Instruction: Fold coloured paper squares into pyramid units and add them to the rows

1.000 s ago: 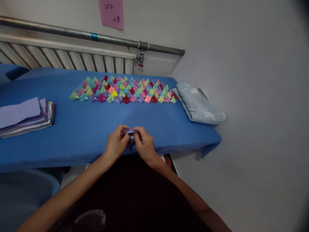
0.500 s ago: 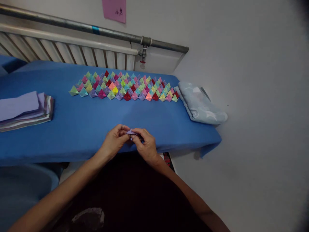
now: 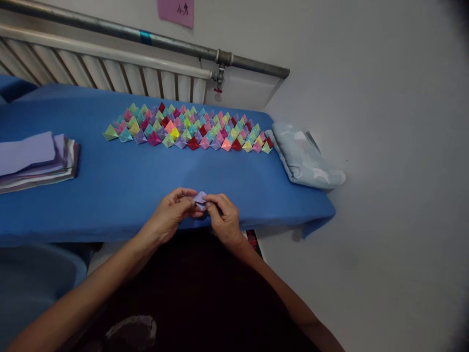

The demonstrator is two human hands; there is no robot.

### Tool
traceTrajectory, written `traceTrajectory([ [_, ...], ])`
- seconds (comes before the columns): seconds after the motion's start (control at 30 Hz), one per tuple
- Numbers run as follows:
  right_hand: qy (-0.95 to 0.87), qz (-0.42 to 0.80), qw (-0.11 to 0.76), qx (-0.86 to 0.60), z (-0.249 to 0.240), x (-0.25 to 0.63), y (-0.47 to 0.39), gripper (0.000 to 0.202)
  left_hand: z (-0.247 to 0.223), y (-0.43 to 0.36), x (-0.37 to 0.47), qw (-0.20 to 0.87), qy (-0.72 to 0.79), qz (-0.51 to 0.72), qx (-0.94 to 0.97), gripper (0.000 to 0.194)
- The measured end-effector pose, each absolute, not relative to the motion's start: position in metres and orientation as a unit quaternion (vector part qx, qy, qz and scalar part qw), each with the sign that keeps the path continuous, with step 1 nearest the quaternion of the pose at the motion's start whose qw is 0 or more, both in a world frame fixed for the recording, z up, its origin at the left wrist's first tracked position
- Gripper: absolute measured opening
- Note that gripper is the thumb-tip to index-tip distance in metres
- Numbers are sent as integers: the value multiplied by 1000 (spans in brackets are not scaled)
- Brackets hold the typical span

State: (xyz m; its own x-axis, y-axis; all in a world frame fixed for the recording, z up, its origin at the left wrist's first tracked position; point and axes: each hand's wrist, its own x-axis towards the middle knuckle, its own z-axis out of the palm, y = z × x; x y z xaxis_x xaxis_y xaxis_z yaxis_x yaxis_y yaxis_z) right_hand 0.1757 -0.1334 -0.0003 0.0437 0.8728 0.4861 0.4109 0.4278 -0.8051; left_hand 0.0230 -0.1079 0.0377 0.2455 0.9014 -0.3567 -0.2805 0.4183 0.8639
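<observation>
A small purple folded paper boat (image 3: 200, 198) is pinched between both hands above the front part of the blue-covered table (image 3: 139, 205). My left hand (image 3: 170, 215) grips its left side, fingers bent around it. On its right side, my right hand (image 3: 226, 220) holds it between thumb and forefinger. The paper's pointed top stands up, with a fold spread below it; the fingers hide its ends. Beyond the hands, several rows of folded paper boats (image 3: 193, 143) in many colours stand close together.
At the left lies a stack of paper sheets (image 3: 27, 154), purple on top. A folded grey-blue cloth (image 3: 304, 156) rests at the table's right end, by the wall. Behind the table run a radiator (image 3: 110, 73) and a metal pipe (image 3: 176, 47). A blue chair or tub (image 3: 32, 288) is below left.
The purple paper has turned in my fingers and now shows a taller, more spread shape than the flatter one before. Both hands stay on it. The view has shifted slightly.
</observation>
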Motion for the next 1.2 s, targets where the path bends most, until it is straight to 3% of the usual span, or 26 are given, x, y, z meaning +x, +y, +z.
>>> traceTrajectory([
  [0.27, -724, 189, 492, -445, -1, 182, -138, 27, 29, -104, 15, 709, 442, 415, 360, 44],
  [0.43, -574, 377, 524, -504, 5, 182, -133, 21, 33, -102, 12, 683, 458, 375, 427, 44],
  [0.63, -488, 534, 462, -514, 20, 180, -123, 23, 40, -104, 11, 674, 464, 306, 486, 39],
  [0.93, -404, 528, 538, -518, 15, 172, -127, 26, 42, -111, 17, 683, 481, 294, 465, 26],
  [1.2, -518, 513, 468, -500, 25, 182, -128, 27, 46, -109, 11, 650, 484, 247, 531, 21],
])
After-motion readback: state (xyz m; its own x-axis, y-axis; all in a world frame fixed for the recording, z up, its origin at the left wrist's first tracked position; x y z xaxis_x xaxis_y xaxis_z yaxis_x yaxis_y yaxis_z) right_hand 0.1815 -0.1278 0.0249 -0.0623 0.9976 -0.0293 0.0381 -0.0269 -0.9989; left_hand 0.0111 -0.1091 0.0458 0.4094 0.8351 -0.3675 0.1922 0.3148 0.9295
